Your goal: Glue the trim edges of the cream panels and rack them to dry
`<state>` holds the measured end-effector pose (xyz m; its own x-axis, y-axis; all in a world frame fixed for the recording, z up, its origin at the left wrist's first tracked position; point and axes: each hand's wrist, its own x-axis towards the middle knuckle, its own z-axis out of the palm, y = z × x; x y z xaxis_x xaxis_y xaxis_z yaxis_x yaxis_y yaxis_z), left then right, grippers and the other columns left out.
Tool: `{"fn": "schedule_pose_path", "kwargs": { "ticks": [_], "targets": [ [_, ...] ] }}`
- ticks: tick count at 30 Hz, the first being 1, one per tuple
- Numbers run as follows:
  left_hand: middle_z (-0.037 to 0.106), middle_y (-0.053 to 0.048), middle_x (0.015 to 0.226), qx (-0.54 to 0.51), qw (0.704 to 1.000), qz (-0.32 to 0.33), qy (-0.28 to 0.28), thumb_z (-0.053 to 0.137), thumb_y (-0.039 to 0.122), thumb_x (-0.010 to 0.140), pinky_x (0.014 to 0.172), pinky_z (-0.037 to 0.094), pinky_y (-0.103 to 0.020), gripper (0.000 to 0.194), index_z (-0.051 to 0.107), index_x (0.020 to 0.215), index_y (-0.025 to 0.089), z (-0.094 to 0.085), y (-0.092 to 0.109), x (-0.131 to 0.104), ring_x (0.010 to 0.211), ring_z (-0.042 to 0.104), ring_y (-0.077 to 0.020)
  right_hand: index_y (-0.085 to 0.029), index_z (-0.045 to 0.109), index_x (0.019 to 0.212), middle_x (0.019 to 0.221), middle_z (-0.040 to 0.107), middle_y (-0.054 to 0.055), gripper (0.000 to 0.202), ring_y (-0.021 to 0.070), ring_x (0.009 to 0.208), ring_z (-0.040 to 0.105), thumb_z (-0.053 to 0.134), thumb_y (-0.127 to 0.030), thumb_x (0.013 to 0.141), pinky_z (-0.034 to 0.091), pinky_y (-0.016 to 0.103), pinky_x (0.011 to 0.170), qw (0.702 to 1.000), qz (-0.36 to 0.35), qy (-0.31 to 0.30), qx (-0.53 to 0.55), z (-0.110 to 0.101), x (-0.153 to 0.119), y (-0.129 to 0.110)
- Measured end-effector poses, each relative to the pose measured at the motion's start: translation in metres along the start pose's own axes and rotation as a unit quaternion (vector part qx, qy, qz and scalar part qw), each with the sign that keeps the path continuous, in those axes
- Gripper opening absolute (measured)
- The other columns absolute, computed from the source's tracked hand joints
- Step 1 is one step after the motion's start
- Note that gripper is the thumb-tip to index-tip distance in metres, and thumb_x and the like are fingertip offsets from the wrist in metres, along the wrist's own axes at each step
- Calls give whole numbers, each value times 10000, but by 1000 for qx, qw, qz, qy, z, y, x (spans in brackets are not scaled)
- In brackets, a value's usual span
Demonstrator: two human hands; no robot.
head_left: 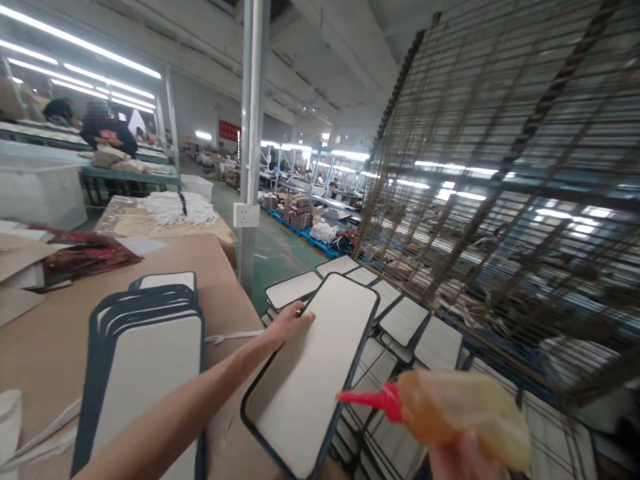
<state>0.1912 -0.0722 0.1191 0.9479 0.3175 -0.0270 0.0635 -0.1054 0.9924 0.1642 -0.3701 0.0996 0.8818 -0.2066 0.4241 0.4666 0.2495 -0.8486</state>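
My left hand [290, 323] grips the far left edge of a white rectangular panel with a dark blue rim [310, 373], holding it tilted over the table's right edge. My right hand [463, 460] at the bottom right holds a yellowish squeeze bottle [460, 410] whose red nozzle [367, 398] points left toward the panel. A stack of the same panels [145, 360] lies on the brown table [40, 353] to the left of my arm.
Several more panels [405, 320] lie spread on a wire rack shelf [500, 200] to the right. A grey pillar with a socket [247, 213] stands ahead. White cords [177, 207] and red fabric [85, 257] lie on tables; a person [107, 133] works at far left.
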Motion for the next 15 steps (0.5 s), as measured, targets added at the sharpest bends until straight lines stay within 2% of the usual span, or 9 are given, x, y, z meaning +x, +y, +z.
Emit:
{"fn": "schedule_pose_path", "kwargs": {
  "ticks": [2, 6, 10, 13, 15],
  "targets": [
    [373, 84, 511, 27, 999, 37, -1, 683, 415, 590, 483, 226, -220, 323, 450, 610, 192, 17, -4, -6, 509, 342, -81, -264, 630, 964, 942, 661, 22, 252, 234, 878, 617, 676, -329, 725, 488, 452, 829, 998, -5, 48, 30, 9, 24, -5],
    [326, 73, 540, 40, 994, 101, -30, 628, 446, 644, 507, 217, -234, 329, 414, 591, 203, 45, -10, -18, 535, 309, -92, -223, 609, 1001, 954, 627, -14, 471, 158, 899, 578, 800, -254, 571, 431, 361, 921, 993, -28, 99, 66, 17, 56, -10],
    [371, 63, 573, -30, 992, 91, -88, 593, 496, 702, 517, 253, -231, 324, 449, 669, 207, 57, -2, -29, 549, 348, -105, -197, 583, 1033, 961, 623, -10, 536, 133, 871, 574, 810, -255, 550, 450, 287, 872, 990, -43, 120, 55, 4, 60, -1],
    [418, 50, 593, -59, 992, 79, -82, 583, 496, 714, 563, 300, -236, 320, 471, 666, 200, 60, 7, -35, 591, 398, -120, -190, 564, 1056, 980, 618, 1, 550, 140, 860, 581, 800, -274, 566, 468, 286, 840, 990, -46, 130, 37, -10, 57, 8],
    [465, 40, 606, -65, 994, 47, -80, 586, 460, 702, 584, 324, -245, 289, 480, 657, 195, 63, 9, -37, 613, 439, -133, -184, 557, 1072, 972, 619, 8, 579, 154, 849, 585, 805, -270, 556, 480, 299, 824, 990, -44, 131, 18, -18, 53, 12]
  ]
}}
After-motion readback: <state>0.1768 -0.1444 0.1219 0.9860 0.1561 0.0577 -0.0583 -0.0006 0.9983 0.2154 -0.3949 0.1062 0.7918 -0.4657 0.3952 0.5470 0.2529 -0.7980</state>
